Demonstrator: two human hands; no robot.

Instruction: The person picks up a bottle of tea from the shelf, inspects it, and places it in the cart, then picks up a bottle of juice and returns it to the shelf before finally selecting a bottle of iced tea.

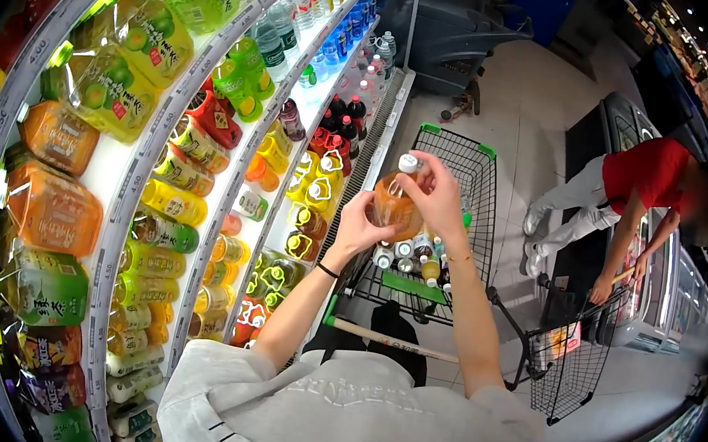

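An orange-brown drink bottle (391,205) with a white cap is held up over the shopping cart, between my two hands. My left hand (360,224) is wrapped round the bottle's left side. Against its upper right side, just below the cap, lie the curled fingers of my right hand (441,197). Under the bottle, the cart (483,191) of black wire with green corners carries several bottles (429,268), with their caps towards me. The cart's pale push handle (394,339) crosses in front of my body.
Lit shelves (122,190) full of drink bottles curve along my left. On the right a person in a red top (644,176) stands at another wire cart (571,370). Freezer cabinets (680,286) line the far right; tiled floor (519,143) lies between.
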